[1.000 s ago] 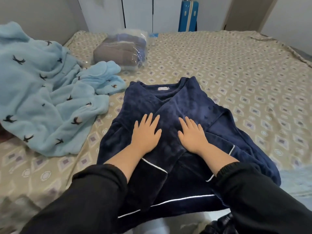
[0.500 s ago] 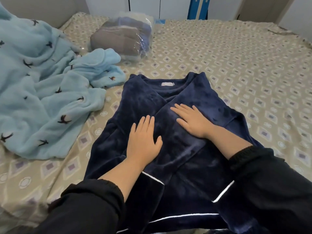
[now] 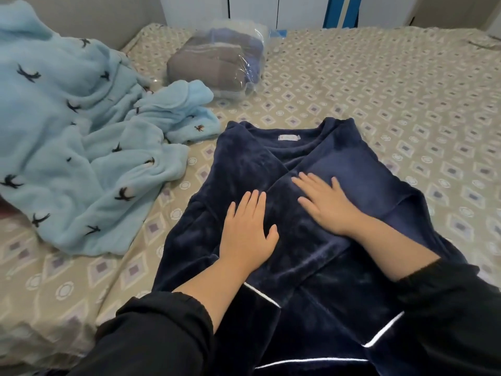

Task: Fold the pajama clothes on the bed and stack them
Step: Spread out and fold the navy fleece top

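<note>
A navy fleece pajama top (image 3: 244, 164) with white piping lies spread in the centre and lower half of the frame on the patterned bed (image 3: 379, 90), collar towards the top, a small white label (image 3: 289, 137) showing inside the neck. Its two front panels cross over each other. The left hand (image 3: 246, 234) lies flat on the left panel, fingers straight and close together. The right hand (image 3: 325, 204) lies flat on the overlapping right panel, fingers spread and angled to the upper left. The hands are near each other but not touching, and neither grips the cloth. Black sleeves cover both forearms at the bottom.

At the left, a light blue pajama (image 3: 67, 145) printed with dark birds lies crumpled and unfolded. In the upper middle, a clear plastic bag (image 3: 254, 63) holds folded textiles, grey-brown in front and blue behind.
</note>
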Motion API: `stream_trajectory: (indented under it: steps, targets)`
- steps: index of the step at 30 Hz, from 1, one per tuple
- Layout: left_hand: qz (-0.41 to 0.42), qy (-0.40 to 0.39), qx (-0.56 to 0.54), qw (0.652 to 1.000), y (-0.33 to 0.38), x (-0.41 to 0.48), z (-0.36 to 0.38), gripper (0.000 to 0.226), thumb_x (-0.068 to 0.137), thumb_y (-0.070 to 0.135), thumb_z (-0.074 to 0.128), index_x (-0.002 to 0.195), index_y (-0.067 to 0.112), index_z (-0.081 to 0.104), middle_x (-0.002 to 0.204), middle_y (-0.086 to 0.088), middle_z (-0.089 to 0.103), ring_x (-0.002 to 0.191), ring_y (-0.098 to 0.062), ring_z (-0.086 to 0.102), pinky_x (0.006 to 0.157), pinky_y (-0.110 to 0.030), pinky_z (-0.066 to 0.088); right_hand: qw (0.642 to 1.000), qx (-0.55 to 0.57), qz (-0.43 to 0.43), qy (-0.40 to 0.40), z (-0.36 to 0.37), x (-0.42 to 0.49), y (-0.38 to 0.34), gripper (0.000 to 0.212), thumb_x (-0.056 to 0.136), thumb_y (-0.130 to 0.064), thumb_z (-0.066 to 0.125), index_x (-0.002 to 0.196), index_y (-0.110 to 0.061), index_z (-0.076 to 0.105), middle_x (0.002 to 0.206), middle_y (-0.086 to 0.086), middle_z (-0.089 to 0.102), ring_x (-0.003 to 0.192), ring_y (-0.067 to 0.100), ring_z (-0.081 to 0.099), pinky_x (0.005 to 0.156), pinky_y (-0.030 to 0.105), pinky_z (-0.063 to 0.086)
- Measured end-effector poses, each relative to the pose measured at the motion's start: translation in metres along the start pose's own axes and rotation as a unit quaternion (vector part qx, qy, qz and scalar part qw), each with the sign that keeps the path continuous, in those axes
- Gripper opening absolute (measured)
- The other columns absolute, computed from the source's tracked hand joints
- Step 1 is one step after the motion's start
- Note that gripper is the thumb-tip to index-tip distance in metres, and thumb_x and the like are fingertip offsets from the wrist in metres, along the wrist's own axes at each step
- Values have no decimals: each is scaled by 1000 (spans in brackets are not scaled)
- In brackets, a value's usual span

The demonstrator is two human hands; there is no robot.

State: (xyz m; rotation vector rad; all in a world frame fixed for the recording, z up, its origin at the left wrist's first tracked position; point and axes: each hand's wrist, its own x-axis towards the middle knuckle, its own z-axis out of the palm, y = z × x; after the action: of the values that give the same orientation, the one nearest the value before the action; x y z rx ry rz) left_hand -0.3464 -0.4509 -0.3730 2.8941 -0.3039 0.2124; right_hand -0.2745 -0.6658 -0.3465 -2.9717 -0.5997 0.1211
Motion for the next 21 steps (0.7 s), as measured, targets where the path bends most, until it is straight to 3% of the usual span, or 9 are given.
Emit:
stream_trajectory:
  steps: [5,10,15,21]
  targets:
    - [8,-30,-4,1000,-3,13,-4,68,96,49,27,155,20,8,162,-1,8,149,-17,-1,119,-45,1,975,48,216,25,-6,21,59,53,103,-42,19,154,-27,13,162,-2,4,148,17,1,116,56,-2]
    - [-51,-68,29,996,-34,80,-7,59,100,50,15,154,30,3,163,0,-1,149,-23,-7,117,-49,-6,964,37,260,33,1,38,64,57,100,-48,15,154,-29,8,162,0,1,148,19,-2,116,56,-4]
    - [-80,-43,62,994,-51,143,7,58,100,49,14,154,30,2,163,-1,-2,149,-22,-8,116,-54,-4,954,15,297,48,5,63,79,59,99,-49,14,154,-29,4,162,3,-1,149,21,-4,116,56,-4]
    - [-131,-19,27,991,-70,199,17,58,100,39,21,153,34,-2,162,2,-5,148,-25,-5,111,-61,14,943,15,323,82,2,99,101,61,100,-47,17,154,-25,1,162,6,-3,148,23,-1,116,55,5]
